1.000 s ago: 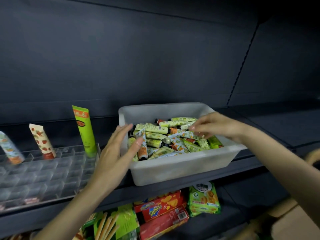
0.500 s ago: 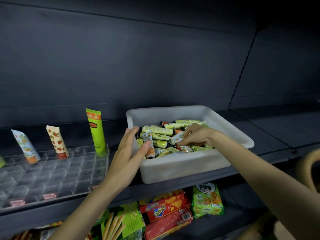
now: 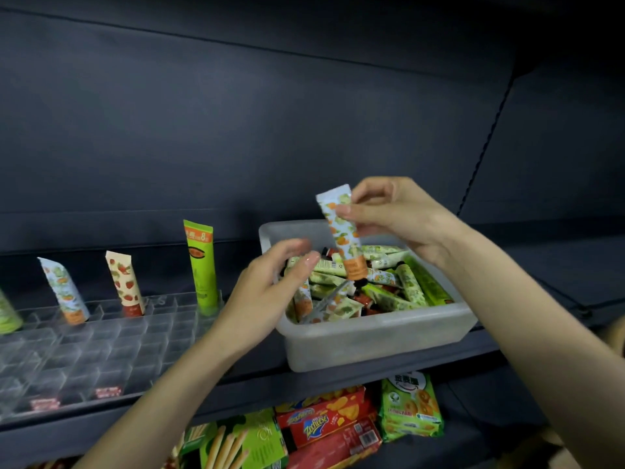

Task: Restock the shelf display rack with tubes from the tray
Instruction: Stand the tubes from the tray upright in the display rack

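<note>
Dark shelf [image 3: 554, 265] is being occupied by a clear display rack [image 3: 101, 343] at left and a white tray [image 3: 372, 343] of loose tubes [image 3: 409, 286] at right. One orange-capped tube [image 3: 341, 231] is being pinched, cap down, above the tray by the right hand [image 3: 399, 214]. The left hand [image 3: 270, 292] is being held slack-fingered over the tray's left edge, gripping nothing.

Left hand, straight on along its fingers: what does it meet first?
Likely the lower, orange end of the fruit-print tube pinched by the right hand; the left hand has its fingers pointed at it. Depth unclear.
</note>
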### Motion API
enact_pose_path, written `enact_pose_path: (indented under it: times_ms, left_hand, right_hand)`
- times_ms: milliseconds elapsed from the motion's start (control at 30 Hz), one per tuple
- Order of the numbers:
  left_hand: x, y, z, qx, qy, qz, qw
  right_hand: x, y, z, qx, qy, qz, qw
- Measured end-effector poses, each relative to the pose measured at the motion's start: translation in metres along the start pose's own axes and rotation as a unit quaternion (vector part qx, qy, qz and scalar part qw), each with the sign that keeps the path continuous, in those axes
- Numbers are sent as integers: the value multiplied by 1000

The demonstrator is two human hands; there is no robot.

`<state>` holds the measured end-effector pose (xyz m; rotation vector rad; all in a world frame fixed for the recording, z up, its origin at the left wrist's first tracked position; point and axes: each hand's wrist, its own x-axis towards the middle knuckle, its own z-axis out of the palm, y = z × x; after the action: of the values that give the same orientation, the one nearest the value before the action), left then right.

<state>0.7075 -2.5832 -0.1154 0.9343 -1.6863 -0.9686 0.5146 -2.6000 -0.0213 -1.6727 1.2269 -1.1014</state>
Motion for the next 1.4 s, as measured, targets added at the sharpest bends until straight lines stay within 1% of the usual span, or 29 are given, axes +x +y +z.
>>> enact_pose_path:
  times_ms: [67, 133, 333, 433, 500, 533, 667, 767, 900, 1000, 1133, 1267, 1400]
  left_hand:
    - [6, 8, 4, -35, -16, 6, 999]
    - [9, 15, 8, -71, -13, 3, 997]
    - [17, 18, 6, -149, 29, -17, 988]
    - [21, 14, 2, -167, 56, -26, 984]
    - [22, 10, -3, -179, 72, -30, 981]
    - [21, 9, -6, -186, 78, -33, 979]
    - [18, 5, -16, -203, 101, -44, 973]
    - [16, 4, -22, -218, 115, -52, 968]
    - [4, 1, -24, -221, 114, -69, 966]
    - [-7, -2, -23, -247, 116, -84, 958]
    - [-18, -1, -23, -273, 120, -113, 948]
    - [-22, 5, -22, -285, 133, -139, 939]
    - [-23, 6, -20, -291, 136, -148, 936]
  right_hand:
    - [2, -9, 15, 11, -6, -22, 1000]
    - [6, -13, 26, 33, -9, -35, 999]
    - [18, -9, 38, 68, 1, -36, 997]
    - [28, 3, 30, 78, 30, -28, 996]
    - [38, 22, 21, 19, 57, -3, 998]
    - [42, 34, 17, -17, 56, 16, 998]
    - [55, 81, 14, -130, 3, 91, 987]
    - [63, 93, 16, -202, -39, 89, 974]
    - [67, 100, 20, -254, -78, 87, 960]
    - [70, 105, 21, -249, -75, 112, 959]
    - [70, 113, 18, -251, -81, 170, 949]
    - [67, 117, 9, -217, -79, 227, 946]
    - [62, 114, 5, -156, -57, 236, 957]
